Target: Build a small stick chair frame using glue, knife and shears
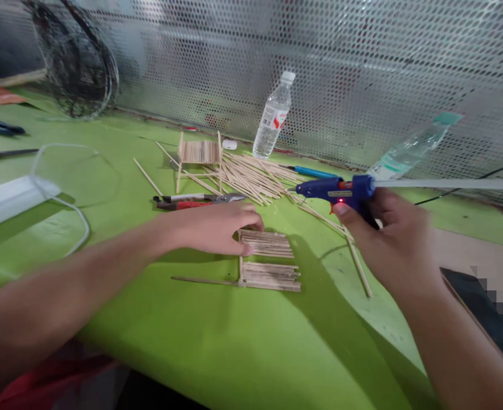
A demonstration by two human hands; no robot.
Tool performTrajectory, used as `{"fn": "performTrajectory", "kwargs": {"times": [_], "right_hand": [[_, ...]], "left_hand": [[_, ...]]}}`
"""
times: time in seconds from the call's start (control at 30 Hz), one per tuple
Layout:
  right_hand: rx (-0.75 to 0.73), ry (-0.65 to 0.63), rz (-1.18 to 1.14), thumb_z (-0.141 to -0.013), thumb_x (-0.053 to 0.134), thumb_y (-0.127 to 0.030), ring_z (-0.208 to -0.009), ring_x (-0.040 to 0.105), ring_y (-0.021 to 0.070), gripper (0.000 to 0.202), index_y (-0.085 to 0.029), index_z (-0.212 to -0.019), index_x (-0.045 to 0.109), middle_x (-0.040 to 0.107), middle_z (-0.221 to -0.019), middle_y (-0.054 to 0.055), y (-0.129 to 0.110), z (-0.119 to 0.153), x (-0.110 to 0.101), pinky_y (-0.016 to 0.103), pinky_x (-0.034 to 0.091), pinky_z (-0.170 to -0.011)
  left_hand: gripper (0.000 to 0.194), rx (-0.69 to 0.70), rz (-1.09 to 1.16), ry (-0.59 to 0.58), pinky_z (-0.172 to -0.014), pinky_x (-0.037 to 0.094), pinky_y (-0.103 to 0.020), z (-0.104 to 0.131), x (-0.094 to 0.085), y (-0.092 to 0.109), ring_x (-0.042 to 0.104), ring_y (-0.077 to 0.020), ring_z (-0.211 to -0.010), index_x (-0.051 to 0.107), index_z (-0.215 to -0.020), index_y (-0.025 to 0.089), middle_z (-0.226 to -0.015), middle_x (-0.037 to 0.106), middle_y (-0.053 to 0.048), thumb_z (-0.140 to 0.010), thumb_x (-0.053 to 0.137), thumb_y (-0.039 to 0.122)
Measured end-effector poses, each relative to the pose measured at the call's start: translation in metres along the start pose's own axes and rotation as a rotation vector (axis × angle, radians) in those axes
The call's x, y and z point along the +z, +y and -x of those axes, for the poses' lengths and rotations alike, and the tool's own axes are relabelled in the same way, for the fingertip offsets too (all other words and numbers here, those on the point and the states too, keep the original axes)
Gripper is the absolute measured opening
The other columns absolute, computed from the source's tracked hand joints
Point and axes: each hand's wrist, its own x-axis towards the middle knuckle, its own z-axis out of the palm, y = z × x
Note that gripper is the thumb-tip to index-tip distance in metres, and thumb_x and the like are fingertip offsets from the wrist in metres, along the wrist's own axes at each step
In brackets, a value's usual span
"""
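My right hand is wrapped around the handle of a blue hot glue gun. Its red light is lit, its nozzle points left, and a long white glue stick sticks out of the back. My left hand has its fingers curled and its thumb on the left end of a panel of wooden sticks, lying on the green table. In front of that is a second row of sticks, joined to the same crosspiece, with one long stick reaching left.
Behind are a small stick-built chair-like frame, a pile of loose sticks and red-handled pliers. A water bottle and a tilted green-capped bottle stand by the perforated metal panel. A white cable lies left.
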Motion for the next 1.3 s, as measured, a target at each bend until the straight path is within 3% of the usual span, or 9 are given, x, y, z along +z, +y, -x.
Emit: {"fn": "performTrajectory", "kwargs": {"times": [0.13,0.2,0.37,0.57,0.7,0.9,1.03,1.3], "right_hand": [[-0.144,0.037,0.305,-0.091,0.058,-0.047,-0.072,0.061,0.028,0.028,-0.022,-0.083,0.066,0.067,-0.074,0.009,0.001,-0.004,-0.005,0.038,0.038,-0.068],[-0.213,0.076,0.359,-0.094,0.051,-0.046,-0.074,0.06,0.0291,0.028,-0.023,-0.082,0.06,0.065,-0.073,0.009,0.002,-0.006,-0.008,0.039,0.037,-0.072],[-0.077,0.032,0.209,-0.096,0.048,-0.048,-0.064,0.056,0.0262,0.03,-0.023,-0.104,0.061,0.062,-0.073,0.006,0.001,-0.005,-0.009,0.037,0.039,-0.066],[-0.034,-0.015,0.143,-0.081,0.069,-0.067,-0.08,0.065,0.0332,0.048,-0.023,-0.1,0.064,0.069,-0.088,0.01,0.005,-0.003,0.0,0.043,0.049,-0.071],[-0.057,-0.031,0.13,-0.078,0.078,-0.057,-0.066,0.063,0.0284,0.036,-0.025,-0.088,0.065,0.066,-0.073,0.005,0.0,0.0,0.004,0.039,0.048,-0.061],[-0.222,-0.019,0.154,-0.078,0.067,-0.035,-0.053,0.055,0.02,0.011,-0.025,-0.078,0.064,0.065,-0.067,0.003,-0.014,0.015,0.018,0.033,0.041,-0.054],[-0.311,-0.072,0.189,-0.077,0.062,-0.033,-0.055,0.057,0.0222,0.01,-0.023,-0.079,0.063,0.065,-0.069,0.005,-0.02,0.023,0.03,0.034,0.041,-0.054],[-0.379,-0.076,0.215,-0.081,0.062,-0.03,-0.069,0.067,0.0288,0.012,-0.022,-0.089,0.066,0.073,-0.079,0.01,-0.021,0.029,0.043,0.038,0.049,-0.062]], "left_hand": [[0.053,-0.003,0.015,-0.032,-0.098,0.047,-0.036,0.001,-0.005,0.0,0.059,-0.0258,-0.124,0.058,-0.141,0.024,-0.147,0.058,-0.008,-0.096,0.06,0.051],[0.053,-0.015,0.031,-0.04,-0.096,0.049,-0.036,0.003,-0.007,-0.001,0.06,-0.0256,-0.124,0.058,-0.142,0.025,-0.149,0.058,-0.007,-0.096,0.06,0.052],[0.053,-0.049,0.073,-0.014,-0.099,0.048,-0.037,0.006,-0.008,-0.008,0.062,-0.0253,-0.122,0.059,-0.142,0.028,-0.148,0.06,-0.007,-0.097,0.058,0.055],[0.054,-0.115,0.061,-0.029,-0.096,0.049,-0.036,0.012,-0.017,-0.008,0.062,-0.0255,-0.123,0.06,-0.141,0.029,-0.147,0.062,-0.006,-0.095,0.06,0.057],[0.051,-0.141,0.031,-0.037,-0.094,0.049,-0.035,0.014,-0.021,-0.008,0.062,-0.0252,-0.121,0.062,-0.138,0.028,-0.146,0.063,-0.006,-0.095,0.061,0.054],[0.042,-0.129,0.021,-0.055,-0.084,0.048,-0.033,0.012,-0.019,-0.011,0.065,-0.0231,-0.106,0.067,-0.125,0.024,-0.127,0.07,-0.007,-0.094,0.061,0.051],[0.033,-0.15,0.027,-0.05,-0.077,0.047,-0.032,0.011,-0.018,-0.012,0.066,-0.0224,-0.099,0.067,-0.118,0.022,-0.12,0.072,-0.007,-0.095,0.059,0.044],[0.03,-0.042,-0.006,-0.02,-0.071,0.043,-0.031,0.003,-0.012,-0.022,0.064,-0.0193,-0.088,0.067,-0.113,0.023,-0.109,0.073,-0.006,-0.096,0.058,0.045]]}}
